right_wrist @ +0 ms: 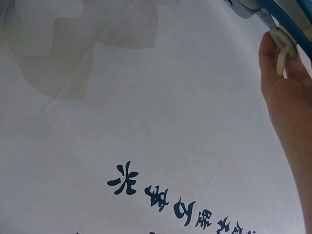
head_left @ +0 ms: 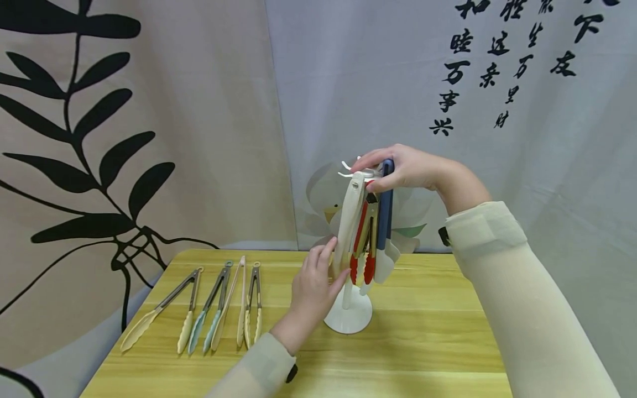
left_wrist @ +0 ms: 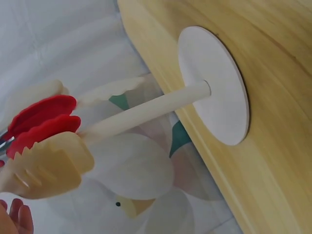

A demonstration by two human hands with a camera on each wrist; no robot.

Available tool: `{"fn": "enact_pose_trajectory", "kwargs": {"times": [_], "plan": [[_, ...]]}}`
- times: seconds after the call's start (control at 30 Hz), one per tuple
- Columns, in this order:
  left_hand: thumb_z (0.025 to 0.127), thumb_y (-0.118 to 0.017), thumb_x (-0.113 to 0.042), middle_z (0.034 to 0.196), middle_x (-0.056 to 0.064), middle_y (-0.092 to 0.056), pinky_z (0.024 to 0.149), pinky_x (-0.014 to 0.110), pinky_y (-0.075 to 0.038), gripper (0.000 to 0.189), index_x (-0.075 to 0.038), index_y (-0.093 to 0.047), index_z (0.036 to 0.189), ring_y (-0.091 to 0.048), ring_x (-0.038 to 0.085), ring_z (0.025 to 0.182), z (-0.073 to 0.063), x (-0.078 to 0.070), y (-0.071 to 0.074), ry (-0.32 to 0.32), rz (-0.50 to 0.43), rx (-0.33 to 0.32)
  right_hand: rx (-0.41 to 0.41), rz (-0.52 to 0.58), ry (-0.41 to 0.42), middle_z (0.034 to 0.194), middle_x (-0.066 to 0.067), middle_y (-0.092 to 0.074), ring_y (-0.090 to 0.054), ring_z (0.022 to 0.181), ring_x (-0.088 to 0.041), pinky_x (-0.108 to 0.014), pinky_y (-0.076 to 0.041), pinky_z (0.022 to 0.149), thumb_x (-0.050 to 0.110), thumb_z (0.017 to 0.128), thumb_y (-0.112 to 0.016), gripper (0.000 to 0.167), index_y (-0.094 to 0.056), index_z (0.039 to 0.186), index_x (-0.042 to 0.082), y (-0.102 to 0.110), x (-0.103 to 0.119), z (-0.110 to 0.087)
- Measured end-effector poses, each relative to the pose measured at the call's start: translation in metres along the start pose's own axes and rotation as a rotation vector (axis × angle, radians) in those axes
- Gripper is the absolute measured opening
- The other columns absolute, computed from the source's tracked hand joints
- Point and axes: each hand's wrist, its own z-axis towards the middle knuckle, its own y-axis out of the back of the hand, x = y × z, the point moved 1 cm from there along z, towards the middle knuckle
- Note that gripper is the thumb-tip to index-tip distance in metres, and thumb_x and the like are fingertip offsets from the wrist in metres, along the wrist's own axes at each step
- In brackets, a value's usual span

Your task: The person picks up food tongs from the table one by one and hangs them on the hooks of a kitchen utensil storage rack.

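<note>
A white utensil stand [head_left: 348, 317] with a round base and hooks on top stands upright on the table. White tongs [head_left: 350, 221], red-tipped tongs [head_left: 369, 266] and a blue-handled tool [head_left: 385, 204] hang around it. My right hand [head_left: 405, 167] grips the top of the stand, thumb in front and fingers over the hooks. At the hanging white tongs, my left hand [head_left: 313, 282] has its fingers extended, with the fingertips right at their side. The left wrist view shows the stand's post [left_wrist: 146, 113] and a cream scalloped tong head [left_wrist: 46, 168].
To the left on the wooden table [head_left: 423, 331] lie several tongs, among them cream-tipped tongs [head_left: 185, 331], blue-tipped tongs [head_left: 196, 333] and slim beige tongs [head_left: 229, 309]. Behind the table hangs a printed curtain [head_left: 224, 110] with leaves and lettering.
</note>
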Motion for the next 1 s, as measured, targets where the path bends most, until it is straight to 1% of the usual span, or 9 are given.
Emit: {"fn": "enact_pose_trajectory", "kwargs": {"times": [0.17,0.27,0.4,0.5,0.57,0.7,0.83,0.9,1.0], "plan": [[0.091,-0.057,-0.036,0.117,0.005,-0.052,0.046,0.012,-0.032,0.061,-0.016,-0.034,0.144,-0.054,0.013,0.08,-0.006,0.009,0.006,0.004,-0.049,0.02,-0.003,-0.019,0.001,0.142,0.0,-0.047,-0.036,0.135,-0.022,-0.053,-0.032,0.107,0.021,0.082,-0.072,0.044,-0.063,0.125,0.017,0.0,0.001,0.0],[0.093,-0.052,-0.034,0.117,0.005,-0.052,0.044,0.013,-0.03,0.057,-0.016,-0.034,0.144,-0.053,0.013,0.077,-0.011,0.016,0.009,0.015,-0.058,0.02,-0.004,-0.037,-0.011,0.142,-0.001,-0.046,-0.038,0.131,-0.023,-0.054,-0.032,0.106,0.022,0.082,-0.072,0.044,-0.062,0.125,0.018,0.0,0.003,-0.001],[0.093,-0.055,-0.029,0.113,0.005,-0.053,0.044,0.013,-0.029,0.056,-0.016,-0.035,0.144,-0.049,0.011,0.071,-0.017,0.026,0.011,0.029,-0.057,0.016,-0.004,-0.041,-0.033,0.139,-0.002,-0.048,-0.041,0.124,-0.023,-0.054,-0.035,0.103,0.025,0.082,-0.072,0.045,-0.062,0.125,0.02,0.0,0.006,-0.003],[0.092,-0.057,-0.027,0.112,0.006,-0.054,0.045,0.013,-0.03,0.058,-0.017,-0.034,0.145,-0.049,0.01,0.071,-0.022,0.033,0.013,0.045,-0.057,0.02,-0.015,-0.029,-0.046,0.134,-0.001,-0.05,-0.044,0.118,-0.022,-0.05,-0.038,0.101,0.026,0.082,-0.074,0.045,-0.061,0.125,0.021,-0.001,0.007,-0.005],[0.092,-0.057,-0.026,0.112,0.007,-0.054,0.045,0.014,-0.031,0.058,-0.017,-0.034,0.145,-0.051,0.011,0.072,-0.024,0.037,0.013,0.055,-0.056,0.021,-0.027,-0.021,-0.053,0.131,0.0,-0.051,-0.045,0.115,-0.021,-0.047,-0.039,0.099,0.026,0.081,-0.075,0.045,-0.062,0.124,0.022,-0.001,0.008,-0.006],[0.093,-0.056,-0.024,0.112,0.008,-0.055,0.045,0.014,-0.032,0.057,-0.017,-0.035,0.145,-0.054,0.014,0.076,-0.029,0.045,0.015,0.078,-0.055,0.025,-0.049,-0.024,-0.058,0.13,0.003,-0.052,-0.045,0.114,-0.018,-0.043,-0.04,0.097,0.028,0.08,-0.076,0.044,-0.063,0.122,0.024,0.0,0.009,-0.008],[0.094,-0.054,-0.024,0.112,0.007,-0.055,0.044,0.014,-0.032,0.055,-0.017,-0.034,0.145,-0.053,0.013,0.076,-0.034,0.053,0.016,0.106,-0.044,0.047,-0.088,-0.07,-0.076,0.13,0.002,-0.05,-0.043,0.113,-0.019,-0.043,-0.04,0.095,0.034,0.08,-0.075,0.048,-0.061,0.124,0.024,0.0,0.011,-0.011],[0.094,-0.054,-0.024,0.112,0.006,-0.054,0.043,0.014,-0.031,0.055,-0.017,-0.034,0.145,-0.05,0.012,0.073,-0.036,0.057,0.016,0.122,-0.039,0.059,-0.121,-0.107,-0.098,0.131,0.0,-0.049,-0.042,0.112,-0.021,-0.044,-0.04,0.094,0.038,0.08,-0.074,0.051,-0.06,0.126,0.022,-0.001,0.015,-0.013],[0.093,-0.056,-0.023,0.113,0.007,-0.054,0.043,0.015,-0.031,0.056,-0.016,-0.035,0.144,-0.046,0.009,0.067,-0.039,0.062,0.017,0.144,-0.029,0.072,-0.164,-0.176,-0.144,0.136,-0.003,-0.045,-0.042,0.115,-0.024,-0.047,-0.04,0.096,0.043,0.08,-0.072,0.054,-0.058,0.128,0.02,-0.003,0.023,-0.016]]}}
